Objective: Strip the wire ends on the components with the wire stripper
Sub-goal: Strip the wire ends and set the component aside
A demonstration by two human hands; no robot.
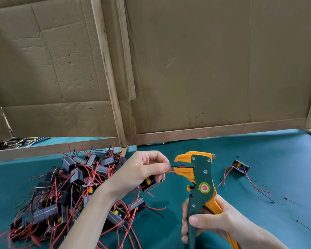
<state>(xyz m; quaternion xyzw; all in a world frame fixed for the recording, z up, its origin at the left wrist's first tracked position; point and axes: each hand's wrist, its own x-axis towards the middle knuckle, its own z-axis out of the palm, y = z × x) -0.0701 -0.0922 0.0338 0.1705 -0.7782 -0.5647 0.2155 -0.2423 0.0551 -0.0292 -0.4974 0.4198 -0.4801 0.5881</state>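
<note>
Head camera: your left hand pinches the black wire and red wire of a component, the black end set between the open orange jaws of the wire stripper. Your right hand wraps its handles, holding it upright. A pile of components lies left and a lone component right, on the green mat.

Left hand: bare forearm enters from lower left, over bench middle. Thumb and forefinger pinch wire; lower fingers curl round component.
Right hand: nearer front edge, fingers wrapped round stripper handles, thumb across front.
</note>
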